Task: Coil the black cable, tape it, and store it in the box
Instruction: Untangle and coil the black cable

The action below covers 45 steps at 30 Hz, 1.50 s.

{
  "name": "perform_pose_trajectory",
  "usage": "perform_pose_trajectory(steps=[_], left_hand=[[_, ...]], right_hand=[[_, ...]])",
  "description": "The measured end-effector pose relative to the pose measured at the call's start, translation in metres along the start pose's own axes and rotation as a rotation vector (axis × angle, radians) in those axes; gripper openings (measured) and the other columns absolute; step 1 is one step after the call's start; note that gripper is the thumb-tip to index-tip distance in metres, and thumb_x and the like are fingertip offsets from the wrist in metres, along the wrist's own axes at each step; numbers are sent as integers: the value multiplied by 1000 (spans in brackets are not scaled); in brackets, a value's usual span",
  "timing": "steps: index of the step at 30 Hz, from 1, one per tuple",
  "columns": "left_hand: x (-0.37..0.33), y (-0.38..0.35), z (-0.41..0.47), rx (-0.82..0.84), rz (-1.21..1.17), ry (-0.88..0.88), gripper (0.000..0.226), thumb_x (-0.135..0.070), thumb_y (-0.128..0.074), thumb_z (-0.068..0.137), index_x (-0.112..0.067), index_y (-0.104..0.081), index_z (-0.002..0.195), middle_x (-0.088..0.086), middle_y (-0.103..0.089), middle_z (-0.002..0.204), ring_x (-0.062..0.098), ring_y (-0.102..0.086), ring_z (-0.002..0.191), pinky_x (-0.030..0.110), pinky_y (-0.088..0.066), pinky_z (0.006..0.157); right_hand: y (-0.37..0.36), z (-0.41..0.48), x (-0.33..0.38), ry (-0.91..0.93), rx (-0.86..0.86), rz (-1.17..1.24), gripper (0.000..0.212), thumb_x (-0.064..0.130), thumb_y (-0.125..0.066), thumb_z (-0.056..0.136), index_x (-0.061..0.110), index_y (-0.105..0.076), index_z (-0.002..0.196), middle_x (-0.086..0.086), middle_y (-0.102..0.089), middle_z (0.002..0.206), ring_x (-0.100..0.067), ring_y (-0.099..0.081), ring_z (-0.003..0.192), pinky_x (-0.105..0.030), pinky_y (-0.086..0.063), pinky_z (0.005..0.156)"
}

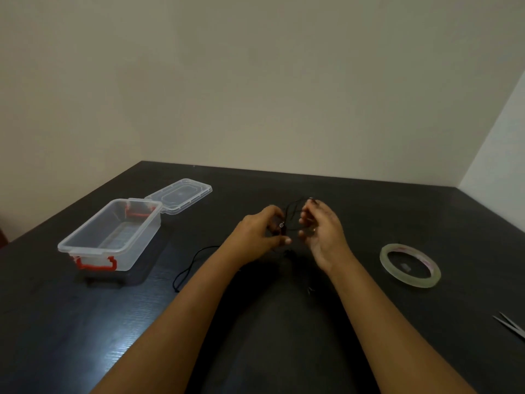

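The head view looks down at a dark table (85, 322). 2 bare arms reach out over it, and the hands meet near the middle.

The left hand (257, 234) has its fingers and thumb curled in, and it pinches the black cable (292, 204). The right hand (324, 231) is just beside it, palm turned in, with its fingers bent round the other side of the same loop. So both hands hold the cable, and the loop sits up off the table between them. It is blurry there, so how many loops there are cannot be told. A loose end of the cable lies on the table to the left, under the left arm, in a thin wavy line.

The clear box (85, 223) stands far to the left, well apart from the hands. It has red clips (96, 264). Its lid (179, 196) is off and lies behind it.

A roll of clear tape (409, 281) lies flat on the right. 2 thin metal tips (511, 325) poke in at the right edge.
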<state>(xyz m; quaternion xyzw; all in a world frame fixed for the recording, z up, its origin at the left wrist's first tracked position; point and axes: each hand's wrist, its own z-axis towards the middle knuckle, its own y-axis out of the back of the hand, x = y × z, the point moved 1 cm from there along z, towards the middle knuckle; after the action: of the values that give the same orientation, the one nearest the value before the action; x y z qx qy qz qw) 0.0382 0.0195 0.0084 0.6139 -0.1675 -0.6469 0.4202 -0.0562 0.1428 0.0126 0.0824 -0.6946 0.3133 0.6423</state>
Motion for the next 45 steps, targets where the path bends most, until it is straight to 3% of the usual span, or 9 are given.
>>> perform_pose_trajectory(steps=[5, 9, 14, 18, 22, 27, 34, 41, 45], left_hand=[[6, 12, -3, -238, 49, -9, 23, -36, -43, 97, -22, -61, 94, -5, -63, 76, 8, -58, 68, 33, -52, 71], [5, 21, -3, -203, 91, -76, 22, -45, -60, 85, -25, -61, 93, -9, -61, 87, 2, -58, 77, 23, -47, 71], [12, 25, -2, -290, 247, -106, 23, -48, -59, 85, -26, -66, 85, -7, -61, 77, 9, -55, 72, 28, -46, 64], [20, 26, -2, -419, 260, -79, 24, -43, -54, 90, -23, -65, 81, -9, -50, 61, 7, -46, 57, 24, -33, 52], [21, 26, -2, -564, -87, 60, 37, -37, -40, 98, -9, -56, 81, 3, -52, 63, 15, -48, 58, 32, -38, 54], [3, 16, -1, -289, -722, 287, 29, -26, -33, 102, -15, -49, 81, 1, -48, 66, 11, -44, 52, 20, -37, 46], [-10, 3, -3, -218, -1216, 282, 16, -10, -32, 101, -15, -46, 99, 10, -62, 87, 19, -64, 75, 28, -55, 62], [-4, 0, -2, -255, -949, 82, 31, -22, -33, 102, -33, -59, 115, -13, -57, 129, 10, -47, 126, 31, -43, 100], [2, 2, -2, -200, -882, 9, 33, -37, -28, 102, -45, -49, 126, -19, -47, 139, 6, -33, 136, 36, -29, 110]], right_hand=[[12, 5, -1, -128, -235, 296, 16, 30, -58, 91, 19, -60, 80, 1, -62, 82, -14, -59, 79, -32, -50, 69], [9, 5, -1, -135, -269, 479, 25, 34, -51, 95, 19, -55, 75, 0, -60, 67, -15, -60, 73, -34, -48, 72], [18, 6, -1, -158, -139, 233, 50, 62, -42, 90, 16, -63, 88, 6, -36, 42, -6, -35, 37, -24, -36, 51], [14, 7, -3, -222, -83, 50, 27, 45, -52, 93, 22, -61, 106, 3, -48, 57, -6, -44, 41, -27, -47, 54], [15, 12, -14, -230, -128, -197, 14, 16, -63, 91, 15, -59, 103, -8, -63, 87, -17, -64, 73, -27, -53, 57], [13, 5, -10, 84, -328, -802, 35, 40, -75, 77, 14, -51, 75, -1, -55, 72, -13, -53, 61, -27, -45, 56], [-11, -11, 2, 714, -107, -743, 24, 27, -64, 89, 14, -58, 69, 8, -55, 61, -4, -54, 58, -12, -43, 53], [-39, -23, -26, 26, 241, -393, 25, 35, -55, 94, 13, -67, 99, -6, -72, 92, -20, -69, 86, -30, -57, 76], [-39, -25, -22, -107, 350, -343, 22, 31, -54, 96, 17, -59, 112, -2, -66, 87, -15, -63, 67, -34, -55, 68]])
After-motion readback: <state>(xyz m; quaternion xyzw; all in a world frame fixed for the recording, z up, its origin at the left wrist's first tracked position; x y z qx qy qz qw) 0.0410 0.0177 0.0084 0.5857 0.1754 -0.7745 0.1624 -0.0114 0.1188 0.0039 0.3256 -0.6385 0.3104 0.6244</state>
